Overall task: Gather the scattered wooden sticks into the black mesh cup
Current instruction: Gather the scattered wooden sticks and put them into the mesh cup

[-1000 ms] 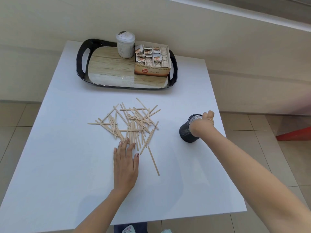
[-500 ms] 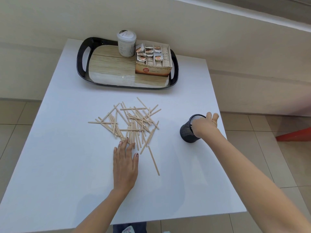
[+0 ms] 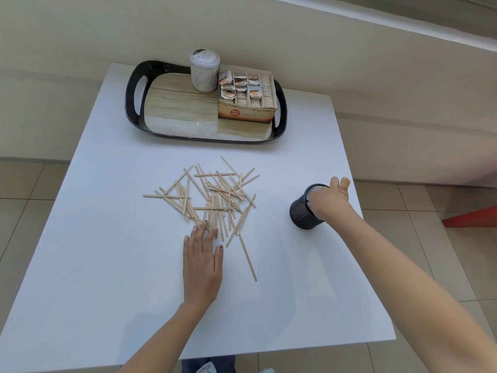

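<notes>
White table (image 3: 107,265) under everything. On its far side, a black tray (image 3: 132,103) carrying a box of tea bags (image 3: 247,114) and a white jar (image 3: 204,74) just left of the box. Near the middle of the table, well clear of the tray, a loose criss-crossed heap of wooden sticks (image 3: 212,192). Left hand (image 3: 203,267) laid flat on the table at the heap's near edge, fingers straight and close together, tips touching the nearest sticks. Right hand (image 3: 332,200) against the right side of the black mesh cup (image 3: 304,214), two digits sticking out past the rim, the rest hidden; impossible to tell whether gripping or only resting there. Cup to the right of the heap and apart from it. One lone stick (image 3: 247,257) lying just right of the left hand, nearer than the heap. Probably very light, thin, stiff and flat, so awkward to lift singly off a smooth top and apt to slide or scatter under a push. Better to sweep together into a parallel bundle, then pinch round the middle. Cup likely light too, and ready to tip without a steadying hand.
</notes>
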Motion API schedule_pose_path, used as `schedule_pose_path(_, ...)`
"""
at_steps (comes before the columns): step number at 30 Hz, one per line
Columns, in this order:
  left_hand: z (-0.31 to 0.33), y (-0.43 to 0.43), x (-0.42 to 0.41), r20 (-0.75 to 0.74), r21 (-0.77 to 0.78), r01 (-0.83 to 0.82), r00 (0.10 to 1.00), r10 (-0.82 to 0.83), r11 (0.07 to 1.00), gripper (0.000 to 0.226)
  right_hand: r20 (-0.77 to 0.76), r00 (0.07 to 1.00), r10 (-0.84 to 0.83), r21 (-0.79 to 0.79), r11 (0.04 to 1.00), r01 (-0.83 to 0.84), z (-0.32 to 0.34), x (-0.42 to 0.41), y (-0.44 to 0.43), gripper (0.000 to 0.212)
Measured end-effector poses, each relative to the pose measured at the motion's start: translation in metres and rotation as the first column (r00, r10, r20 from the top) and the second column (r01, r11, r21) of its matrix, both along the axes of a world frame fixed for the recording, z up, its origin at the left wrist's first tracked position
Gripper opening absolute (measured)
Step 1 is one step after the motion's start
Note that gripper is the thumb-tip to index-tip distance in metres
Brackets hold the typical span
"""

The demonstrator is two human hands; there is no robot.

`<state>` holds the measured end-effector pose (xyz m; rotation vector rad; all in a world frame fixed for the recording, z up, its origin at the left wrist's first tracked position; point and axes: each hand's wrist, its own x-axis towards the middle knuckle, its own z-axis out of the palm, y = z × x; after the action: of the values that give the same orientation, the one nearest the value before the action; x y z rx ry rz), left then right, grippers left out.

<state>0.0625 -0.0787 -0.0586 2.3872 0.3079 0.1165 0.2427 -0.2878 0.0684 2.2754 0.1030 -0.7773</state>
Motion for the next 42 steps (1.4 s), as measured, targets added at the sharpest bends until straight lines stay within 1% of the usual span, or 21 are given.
schedule_pose_path(3,0.000,0.001,-0.001,0.000,0.007,-0.003,1.000,0.003,1.000,0.052,0.003,0.998,0.067,-0.008,0.998,-0.067,0.001,-0.004,-0.003,0.020)
schedule_pose_path(6,0.000,0.000,-0.001,-0.004,0.009,-0.002,1.000,0.002,1.000,0.052,0.015,0.996,0.084,0.015,0.996,-0.085,0.000,-0.007,-0.006,0.020)
schedule_pose_path(10,0.000,0.000,0.000,-0.005,0.001,0.002,1.000,-0.002,1.000,0.053,0.045,0.997,0.064,0.042,0.997,-0.065,0.000,-0.009,-0.006,0.029)
schedule_pose_path(14,0.001,0.000,-0.001,0.005,-0.020,-0.002,1.000,0.002,1.000,0.052,0.078,0.997,0.030,0.098,0.994,-0.038,0.006,-0.011,-0.004,0.022)
schedule_pose_path(16,0.002,0.000,-0.001,0.025,-0.056,-0.009,1.000,0.010,0.998,0.048,0.112,0.994,0.010,0.140,0.990,-0.026,0.015,-0.014,-0.004,0.026)
schedule_pose_path(18,0.003,0.001,0.000,0.055,-0.116,-0.011,0.998,0.017,0.993,0.042,0.236,0.972,0.006,0.194,0.980,-0.053,0.023,-0.022,-0.003,0.030)
schedule_pose_path(20,0.003,0.002,0.000,0.076,-0.196,-0.029,0.996,0.045,0.980,0.038,0.438,0.899,-0.023,0.276,0.955,-0.110,0.025,-0.035,0.002,0.029)
schedule_pose_path(21,0.004,0.003,0.001,0.077,-0.241,-0.052,0.994,0.073,0.969,0.036,0.524,0.849,-0.067,0.337,0.932,-0.135,0.024,-0.042,0.008,0.026)
schedule_pose_path(22,0.005,0.004,0.001,0.071,-0.284,-0.081,0.992,0.105,0.956,0.034,0.578,0.806,-0.131,0.415,0.897,-0.152,0.021,-0.050,0.015,0.024)
schedule_pose_path(23,0.007,0.004,0.001,0.063,-0.320,-0.109,0.989,0.136,0.941,0.035,0.596,0.778,-0.198,0.503,0.847,-0.170,0.016,-0.058,0.024,0.020)
schedule_pose_path(24,0.009,0.005,0.002,0.057,-0.348,-0.132,0.985,0.161,0.928,0.035,0.585,0.771,-0.251,0.588,0.786,-0.190,0.011,-0.065,0.033,0.017)
schedule_pose_path(26,0.014,0.007,0.003,0.055,-0.372,-0.174,0.976,0.209,0.912,0.035,0.495,0.803,-0.332,0.745,0.638,-0.196,-0.005,-0.082,0.051,0.012)
schedule_pose_path(28,0.019,0.009,0.006,0.044,-0.391,-0.235,0.961,0.273,0.890,0.034,0.323,0.844,-0.429,0.873,0.480,-0.091,-0.023,-0.099,0.066,0.009)
schedule_pose_path(29,0.021,0.011,0.007,0.029,-0.402,-0.275,0.949,0.313,0.873,0.033,0.248,0.852,-0.461,0.900,0.435,-0.026,-0.033,-0.106,0.071,0.009)
schedule_pose_path(30,0.023,0.013,0.009,0.011,-0.414,-0.314,0.937,0.350,0.854,0.033,0.197,0.859,-0.474,0.901,0.433,0.033,-0.042,-0.112,0.075,0.011)
schedule_pose_path(32,0.027,0.017,0.012,-0.039,-0.439,-0.390,0.908,0.417,0.809,0.030,0.114,0.868,-0.483,0.873,0.466,0.144,-0.056,-0.123,0.081,0.018)
schedule_pose_path(34,0.031,0.022,0.015,-0.098,-0.460,-0.470,0.870,0.483,0.753,0.026,0.042,0.853,-0.519,0.860,0.454,0.234,-0.064,-0.132,0.085,0.020)
schedule_pose_path(35,0.032,0.025,0.018,-0.118,-0.462,-0.501,0.852,0.510,0.732,0.024,0.033,0.848,-0.529,0.855,0.455,0.250,-0.067,-0.135,0.086,0.020)
schedule_pose_path(39,0.037,0.035,0.027,-0.193,-0.455,-0.583,0.803,0.564,0.673,0.018,0.100,0.874,-0.475,0.788,0.574,0.221,-0.070,-0.141,0.091,0.016)
schedule_pose_path(42,0.038,0.042,0.031,-0.269,-0.431,-0.627,0.775,0.571,0.649,0.018,0.096,0.866,-0.492,0.767,0.591,0.250,-0.069,-0.140,0.093,0.020)
